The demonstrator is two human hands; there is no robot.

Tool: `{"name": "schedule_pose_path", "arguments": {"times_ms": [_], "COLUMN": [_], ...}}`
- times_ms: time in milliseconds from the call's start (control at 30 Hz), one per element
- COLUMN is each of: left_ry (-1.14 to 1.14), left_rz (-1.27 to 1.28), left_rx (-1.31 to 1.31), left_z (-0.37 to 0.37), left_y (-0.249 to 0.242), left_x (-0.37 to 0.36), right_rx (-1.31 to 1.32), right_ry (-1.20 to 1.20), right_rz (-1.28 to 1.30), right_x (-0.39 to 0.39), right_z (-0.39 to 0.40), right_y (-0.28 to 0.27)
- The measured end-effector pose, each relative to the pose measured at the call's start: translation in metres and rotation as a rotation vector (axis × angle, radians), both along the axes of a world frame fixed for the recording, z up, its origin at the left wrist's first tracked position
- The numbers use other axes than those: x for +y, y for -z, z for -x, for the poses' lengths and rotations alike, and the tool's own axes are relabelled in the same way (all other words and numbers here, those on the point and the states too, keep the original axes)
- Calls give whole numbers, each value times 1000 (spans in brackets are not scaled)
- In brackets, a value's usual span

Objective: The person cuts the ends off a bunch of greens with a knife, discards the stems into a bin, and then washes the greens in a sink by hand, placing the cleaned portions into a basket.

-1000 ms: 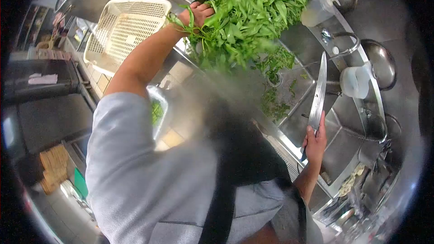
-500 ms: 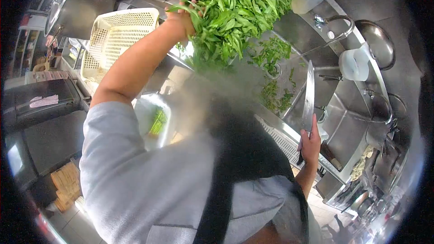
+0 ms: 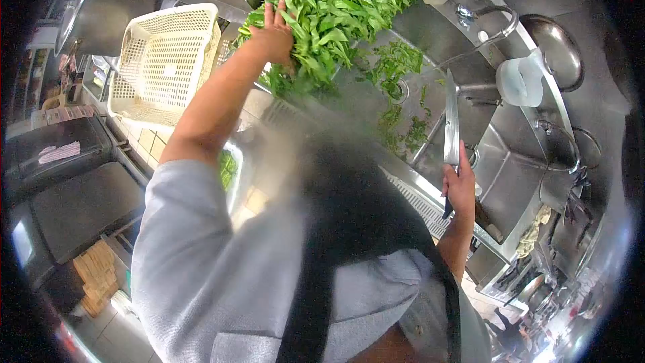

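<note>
A large heap of leafy greens (image 3: 349, 13) lies at the top middle, by the sink. My left hand (image 3: 273, 39) rests on its left edge, fingers spread and pressed against the leaves. The thumb side is partly sunk among them, and nothing is seen gripped. Over on the right, my right hand (image 3: 461, 187) is wrapped round the dark handle of a large knife (image 3: 452, 124). The blade points up and away from me, apart from the greens. Loose leaf scraps (image 3: 396, 64) are scattered on the sink floor between the heap and the knife.
A cream perforated basket (image 3: 158, 70) stands left of my forearm. Below it, a white tub with cut greens (image 3: 228, 169) is partly hidden by my arm. Faucets (image 3: 500, 17), a clear plastic container (image 3: 521, 83) and a second sink basin (image 3: 507, 175) line the right side.
My left hand has come away from a leafy stalk that lay across its fingers and now lies spread on the heap. The knife stays in my right hand. The view has shifted slightly.
</note>
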State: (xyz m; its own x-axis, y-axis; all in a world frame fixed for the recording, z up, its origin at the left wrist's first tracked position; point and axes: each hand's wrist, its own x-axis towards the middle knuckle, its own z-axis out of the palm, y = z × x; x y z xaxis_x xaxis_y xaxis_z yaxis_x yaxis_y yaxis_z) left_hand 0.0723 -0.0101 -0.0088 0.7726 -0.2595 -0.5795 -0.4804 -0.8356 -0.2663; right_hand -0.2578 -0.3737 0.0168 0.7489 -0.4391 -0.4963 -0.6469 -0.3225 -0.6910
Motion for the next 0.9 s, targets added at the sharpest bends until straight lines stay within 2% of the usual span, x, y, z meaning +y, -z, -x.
{"name": "schedule_pose_path", "arguments": {"times_ms": [33,100,167,233,267,333,367,433,467,500,533,600,667,700,767,833,900], "left_ry": [-10,34,91,-41,-39,-241,-236,-128,-251,-224,-96,-361,-557,-577,-463,-530,-541], "left_rz": [159,287,259,196,195,618,616,864,1015,1065,1172,1374,1380,1428,1397,1412,1416], "left_rx": [-39,-25,-71,-161,-165,-301,-305,-662,-623,-634,-631,-264,123,232,340,516,538], "left_z": [6,-19,-16,2,4,11,18,38,46,59,58,70,66,63,47,39,24], "left_y": [-13,14,-17,-71,-79,-94,-97,-108,-107,-112,-98,-82,-53,-31,16,38,57], "left_x": [8,41,47,39,42,49,44,20,1,-23,-39,-98,-158,-186,-242,-294,-340], "right_rx": [-26,-51,-23,-41,-61,-86,-95,-114,-134,-155,-167,-168,-164,-172,-149,-123,-127], "right_ry": [7,7,49,25,13,1,33,71,67,62,32,4,-37,-33,-42,-3,-23], "right_rz": [-48,-97,-169,-195,-272,-351,-449,-548,-625,-702,-675,-633,-598,-600,-567,-541,-525], "right_x": [-7,-15,-20,-32,-39,-49,-52,-62,-67,-73,-79,-81,-84,-85,-88,-86,-86], "right_z": [1,-4,-16,-31,-40,-60,-71,-90,-100,-108,-115,-118,-116,-110,-95,-74,-48], "right_y": [5,9,10,21,28,33,33,35,38,41,44,38,36,38,43,51,62]}}
